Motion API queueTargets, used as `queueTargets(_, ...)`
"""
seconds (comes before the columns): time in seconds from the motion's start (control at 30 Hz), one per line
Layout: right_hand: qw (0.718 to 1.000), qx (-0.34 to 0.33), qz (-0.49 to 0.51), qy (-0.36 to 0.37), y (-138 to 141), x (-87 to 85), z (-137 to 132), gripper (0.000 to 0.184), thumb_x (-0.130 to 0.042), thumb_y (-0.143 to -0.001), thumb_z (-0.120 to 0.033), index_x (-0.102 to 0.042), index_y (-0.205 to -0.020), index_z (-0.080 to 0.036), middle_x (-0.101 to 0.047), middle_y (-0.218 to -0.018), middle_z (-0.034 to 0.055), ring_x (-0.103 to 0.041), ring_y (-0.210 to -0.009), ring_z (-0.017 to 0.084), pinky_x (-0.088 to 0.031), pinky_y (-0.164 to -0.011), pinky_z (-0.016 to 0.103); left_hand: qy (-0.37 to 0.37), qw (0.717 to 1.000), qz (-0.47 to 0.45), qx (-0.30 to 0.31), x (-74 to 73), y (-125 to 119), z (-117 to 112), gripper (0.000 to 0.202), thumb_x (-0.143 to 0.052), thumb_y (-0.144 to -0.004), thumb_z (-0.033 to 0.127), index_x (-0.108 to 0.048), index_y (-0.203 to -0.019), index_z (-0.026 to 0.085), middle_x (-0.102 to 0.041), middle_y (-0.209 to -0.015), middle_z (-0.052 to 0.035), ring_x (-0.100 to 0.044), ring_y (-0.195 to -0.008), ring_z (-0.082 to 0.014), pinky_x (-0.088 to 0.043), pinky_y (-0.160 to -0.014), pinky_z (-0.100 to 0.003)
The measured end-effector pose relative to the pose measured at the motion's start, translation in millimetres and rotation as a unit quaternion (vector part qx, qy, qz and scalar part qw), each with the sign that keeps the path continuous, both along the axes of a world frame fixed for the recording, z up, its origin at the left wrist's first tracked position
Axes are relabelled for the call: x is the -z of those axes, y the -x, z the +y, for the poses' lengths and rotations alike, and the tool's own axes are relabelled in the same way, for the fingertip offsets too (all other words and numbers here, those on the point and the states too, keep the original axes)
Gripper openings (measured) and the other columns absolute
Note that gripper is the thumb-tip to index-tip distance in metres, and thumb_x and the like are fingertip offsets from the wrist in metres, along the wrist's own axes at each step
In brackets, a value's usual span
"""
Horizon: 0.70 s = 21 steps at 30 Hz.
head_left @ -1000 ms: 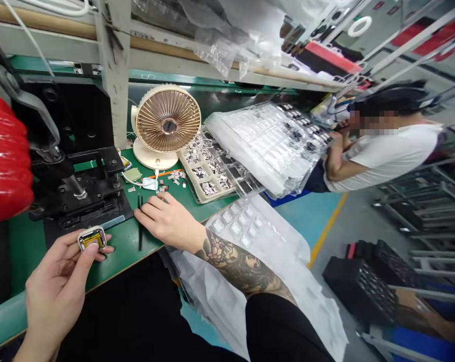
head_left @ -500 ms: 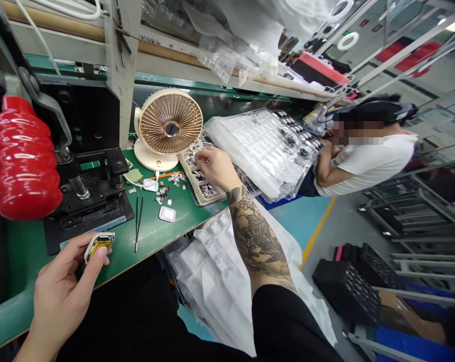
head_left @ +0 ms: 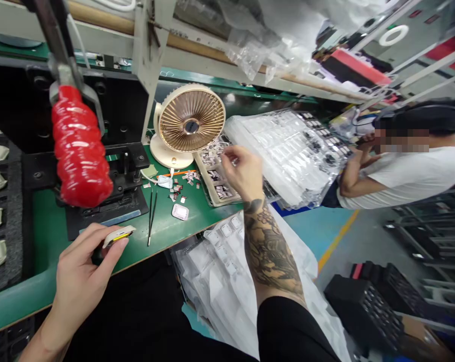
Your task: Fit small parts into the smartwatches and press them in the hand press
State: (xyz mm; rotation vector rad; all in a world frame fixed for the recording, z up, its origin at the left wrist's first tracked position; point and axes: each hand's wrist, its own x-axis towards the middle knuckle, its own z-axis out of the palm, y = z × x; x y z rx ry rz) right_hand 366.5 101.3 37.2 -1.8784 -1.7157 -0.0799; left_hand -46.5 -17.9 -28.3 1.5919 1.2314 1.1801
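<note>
My left hand (head_left: 82, 274) grips a small pale rounded device casing (head_left: 117, 234) with a yellow part showing inside, thumb on the yellow side. It is tilted nearly edge-on above the front of the green bench (head_left: 137, 251). My right hand (head_left: 246, 171) hovers over a beige compartmented tray (head_left: 204, 181) of small flat parts (head_left: 223, 191). Its thumb and fingertips are brought together; whether they hold a part cannot be made out. Between my hands lie dark tweezers (head_left: 151, 218), a pinkish-white rounded square piece (head_left: 180, 211) and several loose small parts (head_left: 177, 191).
A press with a red ribbed handle (head_left: 81, 148) stands at left, beside a dark foam tray (head_left: 14, 221) of pale casings. Behind the tweezers is a beige fan (head_left: 192, 120). Plastic-covered trays (head_left: 280, 151) lie right of the parts tray; a co-worker (head_left: 404, 171) sits beyond.
The view has swung left, bringing in the foam tray. My left hand has tilted the casing from face-up to edge-on. My right hand stays at the parts tray, slightly nearer its right side.
</note>
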Motion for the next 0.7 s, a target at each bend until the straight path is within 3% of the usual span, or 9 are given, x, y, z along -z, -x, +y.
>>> queueTargets(0.07,0.997,-0.04,0.015,-0.064,25,-5.2,-22,0.015,-0.067,-0.102,-0.028,-0.08,-0.102,-0.02,-0.08,-0.095,0.007,-0.068,-0.083,0.022,-0.056,-0.086,0.039,-0.019,0.999,0.023,0.015,-5.9,-2,2,0.015,-0.081,-0.107,0.03,-0.087,-0.121,0.03,-0.079,-0.113,-0.0048,-0.074,-0.096,-0.0223,-0.056,-0.079,-0.034)
queueTargets(0.13,0.987,-0.125,0.04,-0.096,62,-7.9,-45,0.014,-0.069,-0.107,-0.031,-0.081,-0.105,-0.024,-0.082,-0.096,0.0053,-0.071,-0.082,0.021,-0.058,-0.083,0.039,-0.022,0.999,0.041,0.02,-11.0,-5,4,0.014,-0.078,-0.109,0.03,-0.087,-0.121,0.029,-0.077,-0.112,-0.0058,-0.073,-0.094,-0.0208,-0.055,-0.076,-0.033)
queueTargets(0.27,0.935,-0.338,0.099,-0.043,139,-7.1,-79,0.015,-0.07,-0.108,-0.021,-0.082,-0.114,-0.029,-0.084,-0.106,0.0057,-0.079,-0.095,0.025,-0.062,-0.088,0.042,-0.024,0.998,0.046,0.036,-14.3,-7,7,0.015,-0.073,-0.113,0.032,-0.085,-0.119,0.026,-0.078,-0.115,-0.0082,-0.073,-0.096,-0.0209,-0.056,-0.074,-0.031)
queueTargets(0.33,0.91,-0.402,0.101,-0.014,165,-3.8,-85,0.018,-0.068,-0.109,-0.018,-0.08,-0.117,-0.029,-0.084,-0.109,0.0061,-0.078,-0.096,0.025,-0.061,-0.086,0.043,-0.029,0.998,0.04,0.044,-13.6,-6,7,0.014,-0.072,-0.114,0.032,-0.083,-0.118,0.024,-0.08,-0.114,-0.0081,-0.074,-0.098,-0.0218,-0.057,-0.077,-0.032)
queueTargets(0.43,0.899,-0.433,0.06,0.001,181,1.2,-84,0.015,-0.064,-0.111,-0.017,-0.076,-0.116,-0.026,-0.082,-0.106,0.0065,-0.074,-0.093,0.023,-0.054,-0.081,0.042,-0.038,0.998,0.025,0.044,-12.5,-6,6,0.012,-0.074,-0.113,0.032,-0.081,-0.117,0.023,-0.08,-0.111,-0.0067,-0.075,-0.099,-0.0217,-0.058,-0.083,-0.033)
queueTargets(0.6,0.897,-0.439,-0.023,0.039,176,-3.5,-78,0.014,-0.063,-0.115,-0.023,-0.077,-0.11,-0.025,-0.08,-0.098,0.0056,-0.067,-0.088,0.022,-0.044,-0.078,0.041,-0.045,0.997,0.032,0.051,-13.1,-6,5,0.012,-0.073,-0.113,0.027,-0.082,-0.122,0.024,-0.08,-0.113,-0.0062,-0.075,-0.102,-0.022,-0.059,-0.092,-0.035)
queueTargets(0.7,0.879,-0.464,0.026,0.105,172,-9.6,-71,0.017,-0.068,-0.115,-0.033,-0.077,-0.104,-0.025,-0.079,-0.094,0.0043,-0.068,-0.086,0.021,-0.046,-0.079,0.038,-0.038,0.996,0.026,0.078,-14.5,-4,6,0.014,-0.072,-0.113,0.027,-0.084,-0.12,0.025,-0.079,-0.111,-0.006,-0.075,-0.099,-0.0216,-0.059,-0.09,-0.034)
